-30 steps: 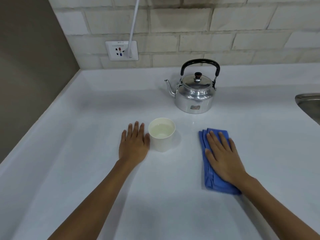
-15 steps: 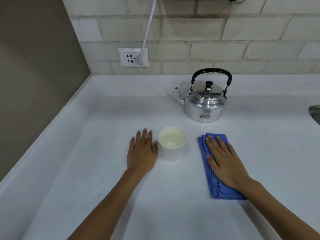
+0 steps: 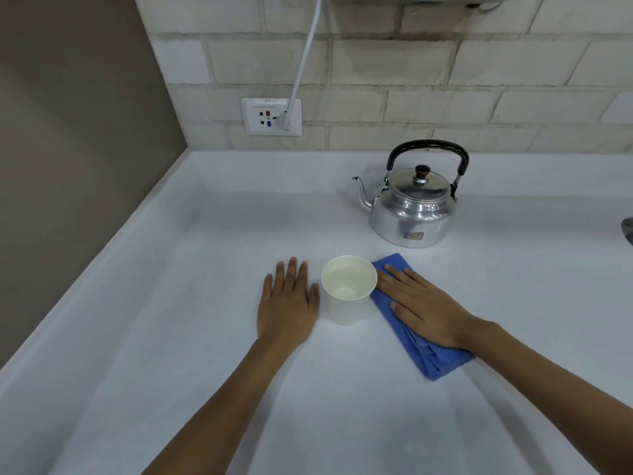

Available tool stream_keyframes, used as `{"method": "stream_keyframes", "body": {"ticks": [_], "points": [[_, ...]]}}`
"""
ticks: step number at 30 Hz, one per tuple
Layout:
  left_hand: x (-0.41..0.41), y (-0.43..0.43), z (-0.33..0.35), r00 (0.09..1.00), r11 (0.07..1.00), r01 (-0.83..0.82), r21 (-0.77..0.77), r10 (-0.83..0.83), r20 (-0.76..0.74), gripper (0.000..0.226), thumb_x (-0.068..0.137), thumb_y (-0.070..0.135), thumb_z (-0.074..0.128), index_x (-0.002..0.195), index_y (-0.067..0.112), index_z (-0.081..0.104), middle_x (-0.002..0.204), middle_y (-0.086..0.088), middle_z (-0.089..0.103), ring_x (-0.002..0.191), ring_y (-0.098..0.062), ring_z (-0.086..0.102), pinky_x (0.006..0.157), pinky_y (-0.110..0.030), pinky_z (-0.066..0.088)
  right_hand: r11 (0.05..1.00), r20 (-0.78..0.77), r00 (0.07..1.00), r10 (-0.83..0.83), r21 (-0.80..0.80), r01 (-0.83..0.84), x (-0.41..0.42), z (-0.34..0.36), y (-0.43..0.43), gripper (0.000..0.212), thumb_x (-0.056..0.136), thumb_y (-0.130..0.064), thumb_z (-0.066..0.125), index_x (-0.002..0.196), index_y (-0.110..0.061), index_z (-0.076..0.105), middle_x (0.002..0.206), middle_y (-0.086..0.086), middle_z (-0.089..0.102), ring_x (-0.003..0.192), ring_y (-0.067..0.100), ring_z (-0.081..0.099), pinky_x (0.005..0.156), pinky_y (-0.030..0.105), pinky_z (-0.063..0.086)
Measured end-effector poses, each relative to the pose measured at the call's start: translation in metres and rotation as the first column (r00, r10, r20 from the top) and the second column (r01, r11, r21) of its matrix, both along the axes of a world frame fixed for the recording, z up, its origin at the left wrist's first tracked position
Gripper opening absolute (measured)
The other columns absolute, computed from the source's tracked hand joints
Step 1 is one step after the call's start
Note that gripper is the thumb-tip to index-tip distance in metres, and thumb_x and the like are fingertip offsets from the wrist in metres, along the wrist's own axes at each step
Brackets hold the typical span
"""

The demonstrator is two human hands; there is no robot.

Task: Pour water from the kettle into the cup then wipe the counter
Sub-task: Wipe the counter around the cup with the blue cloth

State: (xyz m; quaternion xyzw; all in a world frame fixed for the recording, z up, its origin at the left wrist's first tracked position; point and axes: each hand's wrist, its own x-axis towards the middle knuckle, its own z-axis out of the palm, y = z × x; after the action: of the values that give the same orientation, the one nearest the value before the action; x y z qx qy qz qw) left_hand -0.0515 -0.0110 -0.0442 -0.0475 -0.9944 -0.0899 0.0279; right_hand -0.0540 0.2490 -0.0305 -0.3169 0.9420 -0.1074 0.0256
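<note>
The right hand (image 3: 423, 305) is pressed flat, fingers spread, on the blue cloth (image 3: 435, 358), much of it hidden. The left hand (image 3: 287, 301) lies flat on the tabletop (image 3: 171, 303) beside the water-filled cup (image 3: 348, 289); the kettle (image 3: 412, 204) stands behind.

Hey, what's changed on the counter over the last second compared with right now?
The right hand has slid the blue cloth left across the counter; its near end now sits against the cup, where before there was a gap. The left hand stays flat beside the cup, the cup still holds water, and the kettle stands untouched behind.
</note>
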Motion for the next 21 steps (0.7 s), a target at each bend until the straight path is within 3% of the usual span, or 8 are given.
{"method": "stream_keyframes", "body": {"ticks": [5,12,17,21], "points": [[-0.001,-0.001,0.0,1.0,0.999,0.007,-0.031,-0.007,-0.012,0.054,0.097,0.036,0.013,0.146,0.016,0.003,0.158,-0.005,0.002,0.144,-0.024,-0.001,0.116,-0.039,0.001,0.988,0.005,0.988,-0.152,0.002,0.152,-0.034,0.006,-0.032,0.051,0.1,-0.027,0.023,0.144,-0.027,-0.002,0.157,-0.009,0.002,0.143,0.009,-0.006,0.118,0.031,-0.002],[-0.002,-0.005,-0.003,1.0,1.0,0.017,-0.005,-0.017,-0.023,0.055,0.096,0.039,0.012,0.146,0.018,0.004,0.158,-0.004,0.003,0.144,-0.022,0.0,0.116,-0.037,0.001,0.998,-0.041,0.998,-0.055,-0.03,0.054,0.016,-0.007,-0.001,0.049,0.099,-0.035,0.016,0.14,-0.039,-0.009,0.151,-0.021,-0.006,0.14,0.0,-0.011,0.116,0.023,-0.008],[-0.003,-0.005,-0.005,1.0,1.0,0.013,0.009,-0.013,-0.018,0.055,0.096,0.04,0.012,0.146,0.018,0.005,0.158,-0.004,0.004,0.144,-0.022,0.0,0.116,-0.038,0.001,0.937,0.011,0.938,-0.347,-0.033,0.347,0.016,0.004,0.051,0.048,0.1,-0.026,0.026,0.139,-0.035,-0.002,0.154,-0.012,0.003,0.142,0.006,-0.002,0.116,0.025,-0.003],[-0.003,-0.002,-0.004,1.0,1.0,0.008,0.002,-0.008,-0.021,0.055,0.096,0.039,0.013,0.146,0.017,0.007,0.157,-0.004,0.006,0.144,-0.022,0.002,0.116,-0.039,0.003,0.868,-0.001,0.869,-0.496,0.019,0.495,0.026,0.008,0.023,0.05,0.1,-0.027,0.024,0.145,-0.023,0.003,0.157,-0.004,0.001,0.143,0.013,-0.003,0.118,0.032,-0.002]]}}
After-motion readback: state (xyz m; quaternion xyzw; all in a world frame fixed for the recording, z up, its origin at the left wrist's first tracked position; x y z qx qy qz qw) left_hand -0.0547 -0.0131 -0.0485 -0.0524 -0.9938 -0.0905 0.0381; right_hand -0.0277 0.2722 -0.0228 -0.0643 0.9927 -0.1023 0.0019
